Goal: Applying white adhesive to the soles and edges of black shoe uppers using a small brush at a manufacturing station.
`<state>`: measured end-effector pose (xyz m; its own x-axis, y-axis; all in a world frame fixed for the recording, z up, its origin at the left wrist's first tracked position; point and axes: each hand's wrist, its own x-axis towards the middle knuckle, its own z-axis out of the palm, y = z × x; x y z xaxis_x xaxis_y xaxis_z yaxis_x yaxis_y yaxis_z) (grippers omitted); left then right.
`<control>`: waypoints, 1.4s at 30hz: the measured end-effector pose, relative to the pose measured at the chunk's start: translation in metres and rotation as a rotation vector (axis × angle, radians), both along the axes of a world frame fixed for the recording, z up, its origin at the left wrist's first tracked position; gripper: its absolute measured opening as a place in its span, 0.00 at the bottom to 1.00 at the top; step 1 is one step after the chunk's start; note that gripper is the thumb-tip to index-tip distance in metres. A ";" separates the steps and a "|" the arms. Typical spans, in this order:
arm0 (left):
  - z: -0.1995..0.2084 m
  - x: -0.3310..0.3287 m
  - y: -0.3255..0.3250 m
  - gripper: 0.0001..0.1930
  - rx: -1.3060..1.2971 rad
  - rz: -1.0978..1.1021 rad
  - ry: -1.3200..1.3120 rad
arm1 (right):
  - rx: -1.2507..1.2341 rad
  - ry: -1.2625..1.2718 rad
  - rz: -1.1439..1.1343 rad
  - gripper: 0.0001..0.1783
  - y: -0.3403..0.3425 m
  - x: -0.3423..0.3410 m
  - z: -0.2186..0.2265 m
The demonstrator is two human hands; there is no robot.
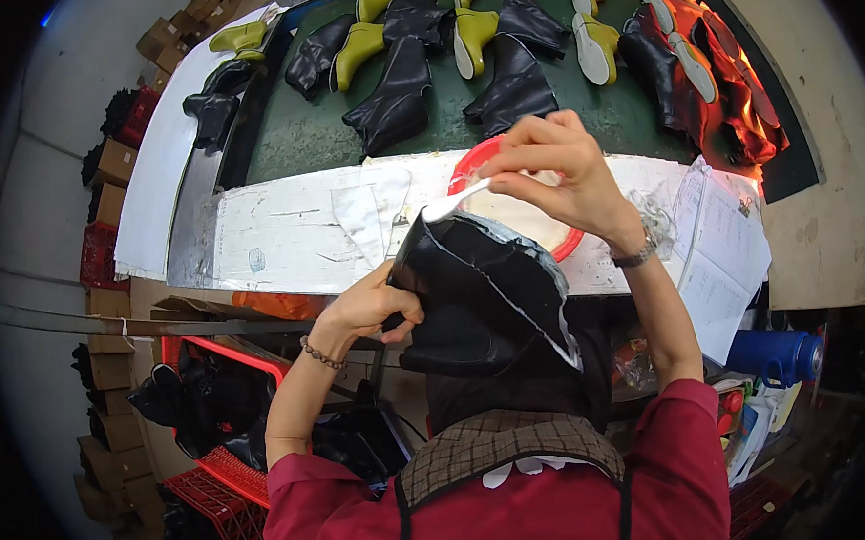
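My left hand (374, 307) grips the side of a black leather boot upper (478, 302), held tilted above my lap at the bench's near edge. White, glue-like coating lines its open rim and runs down a seam. Pinched between the fingers of my right hand (566, 175) is a slim white brush (441, 209). Its broad end touches the upper's rim at the top left; any bristles are hidden. Behind the upper and below my right hand stands a red-rimmed bowl (570, 246) of whitish liquid, partly covered by both.
Black uppers (394, 101) and yellow-green lasts (476, 38) lie on the green belt (298, 130) beyond the white bench (280, 244). White cloth pieces (371, 210) lie left of the bowl, papers (720, 255) right. A blue flask (775, 357) and red crate (233, 476) flank me.
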<state>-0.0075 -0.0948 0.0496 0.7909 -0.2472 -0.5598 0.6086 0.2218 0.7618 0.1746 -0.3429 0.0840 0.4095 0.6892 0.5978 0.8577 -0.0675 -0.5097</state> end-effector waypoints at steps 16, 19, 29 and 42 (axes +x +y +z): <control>0.005 -0.049 0.069 0.14 0.099 0.704 -0.320 | 0.363 0.625 -0.367 0.07 -0.060 -0.008 -0.102; -0.003 -0.022 0.103 0.21 0.393 0.838 -0.434 | 0.499 0.863 -0.483 0.11 -0.085 0.000 -0.136; -0.105 0.148 0.238 0.21 1.527 0.981 -0.827 | 0.472 0.888 -0.530 0.10 -0.102 -0.001 -0.162; -0.140 0.180 0.225 0.28 1.457 0.564 -0.894 | 0.095 0.134 -0.653 0.11 -0.119 0.006 -0.135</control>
